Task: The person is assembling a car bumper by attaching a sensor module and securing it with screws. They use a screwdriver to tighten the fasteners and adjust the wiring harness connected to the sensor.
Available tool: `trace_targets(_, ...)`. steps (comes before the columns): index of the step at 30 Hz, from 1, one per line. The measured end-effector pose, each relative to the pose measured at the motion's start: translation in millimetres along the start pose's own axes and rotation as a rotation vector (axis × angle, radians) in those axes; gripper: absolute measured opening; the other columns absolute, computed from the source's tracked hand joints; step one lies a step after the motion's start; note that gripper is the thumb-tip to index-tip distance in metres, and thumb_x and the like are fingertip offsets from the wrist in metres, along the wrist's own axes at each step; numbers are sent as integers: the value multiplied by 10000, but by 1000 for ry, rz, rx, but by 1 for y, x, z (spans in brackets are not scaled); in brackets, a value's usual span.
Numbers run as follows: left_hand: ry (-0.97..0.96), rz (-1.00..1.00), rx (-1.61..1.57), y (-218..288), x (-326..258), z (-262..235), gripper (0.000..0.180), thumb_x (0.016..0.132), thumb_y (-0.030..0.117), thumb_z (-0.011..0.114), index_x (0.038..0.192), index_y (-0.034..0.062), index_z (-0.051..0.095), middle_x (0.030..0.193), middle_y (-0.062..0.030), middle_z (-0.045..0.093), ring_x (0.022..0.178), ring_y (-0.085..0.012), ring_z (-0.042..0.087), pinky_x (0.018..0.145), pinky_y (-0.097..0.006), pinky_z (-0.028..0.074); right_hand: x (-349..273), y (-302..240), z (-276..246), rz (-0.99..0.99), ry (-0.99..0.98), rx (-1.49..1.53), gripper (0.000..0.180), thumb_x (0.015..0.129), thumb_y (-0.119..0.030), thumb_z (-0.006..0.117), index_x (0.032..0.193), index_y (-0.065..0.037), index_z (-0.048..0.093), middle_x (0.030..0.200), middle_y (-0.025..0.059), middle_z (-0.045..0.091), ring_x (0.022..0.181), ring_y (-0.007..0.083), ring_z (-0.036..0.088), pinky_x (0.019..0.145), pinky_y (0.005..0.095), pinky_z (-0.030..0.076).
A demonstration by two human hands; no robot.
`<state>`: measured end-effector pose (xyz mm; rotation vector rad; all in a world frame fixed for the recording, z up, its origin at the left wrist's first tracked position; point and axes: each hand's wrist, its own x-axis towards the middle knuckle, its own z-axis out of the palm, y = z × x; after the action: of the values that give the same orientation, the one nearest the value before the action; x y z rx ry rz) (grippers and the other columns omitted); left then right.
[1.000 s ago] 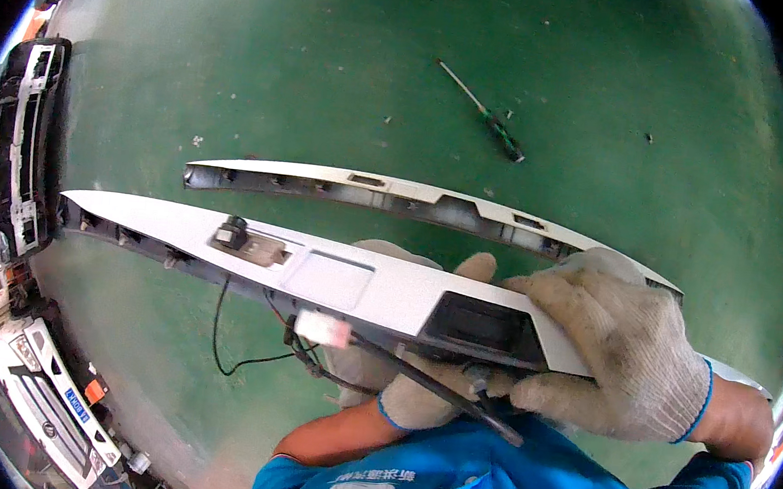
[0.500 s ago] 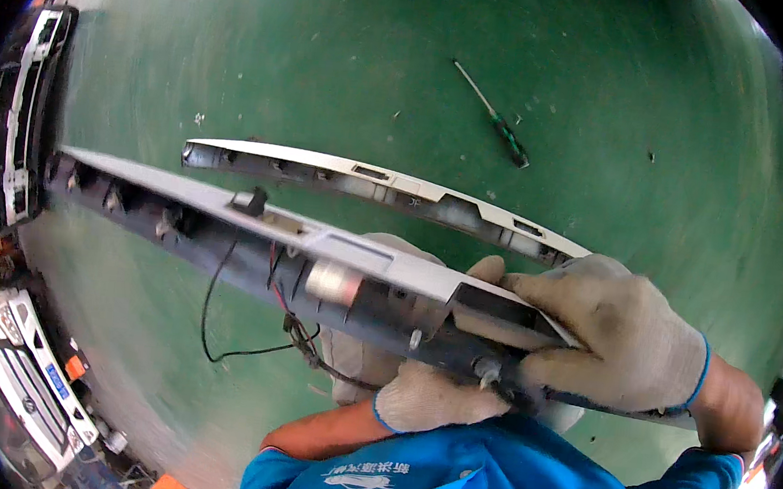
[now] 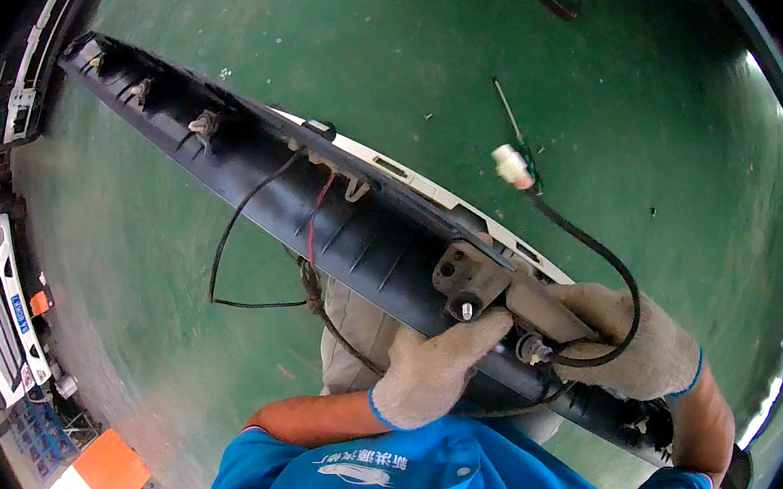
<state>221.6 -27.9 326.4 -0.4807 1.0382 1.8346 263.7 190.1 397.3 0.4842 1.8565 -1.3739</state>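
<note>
A long dark car trim strip (image 3: pixel 273 200) lies aslant across my body, its ribbed inner side facing up. My left hand (image 3: pixel 431 371), in a knitted glove, grips its near edge with the thumb by a bolted bracket (image 3: pixel 471 283). My right hand (image 3: pixel 636 344), also gloved, is closed around the strip farther right, next to a threaded stud (image 3: pixel 532 347). From there a sheathed black cable (image 3: pixel 629 277) loops up to a pale connector (image 3: pixel 512 166). Thin red and black wires (image 3: pixel 217 261) hang from the strip's middle. Some fingers are hidden.
A second, white-edged trim strip (image 3: pixel 416 181) lies on the green floor (image 3: pixel 336 41), partly hidden behind the held one. Beyond it is a screwdriver (image 3: pixel 509 105). Bumpers (image 3: pixel 38 50) and a white car front (image 3: pixel 3 311) stand at the left, near an orange-and-white object (image 3: pixel 111 467).
The held strip has tilted, so its inner side now faces up and its pale outer face is turned away. The cable with the pale connector has come into sight above my right hand.
</note>
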Motion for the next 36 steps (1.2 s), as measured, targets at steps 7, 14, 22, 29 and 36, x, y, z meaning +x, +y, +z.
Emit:
trace_targets(7,-29,136,6,4,-6,14,763,808,61,667,1511,35,370,1298,-235,600,1214,-418,611,1051,-575,522,5,24,1,-229,-30,-38,599,812,-236,824,1343,-38,628,1099,189,718,993,308,706,920,406,556)
trace_targets(14,20,-105,238,28,-42,-9,587,860,60,736,1389,1,487,1345,-198,604,1232,-330,620,1065,-487,503,-3,14,-8,-416,-155,-130,487,896,-465,698,1202,-88,658,981,204,716,921,399,710,812,448,574)
trace_targets(22,38,121,458,19,-43,10,476,736,160,788,1203,110,709,1370,-160,616,1274,-343,583,1069,-490,443,119,194,-138,32,601,-536,434,907,-345,588,1241,-87,692,1146,177,725,1059,371,690,928,464,547)
trace_targets(29,-46,281,912,18,-36,-11,643,863,21,726,1433,65,431,1331,-145,597,1278,-340,572,1085,-506,474,241,250,-119,-155,599,-767,344,925,-156,559,1255,-160,655,1183,144,635,1105,370,655,901,489,561)
trace_targets(36,15,310,613,17,-28,16,535,935,134,657,1433,42,484,1331,-160,636,1205,-309,629,1047,-478,513,289,263,-110,-170,642,-847,187,911,-86,555,1052,-119,674,1094,144,634,1049,372,662,870,494,563)
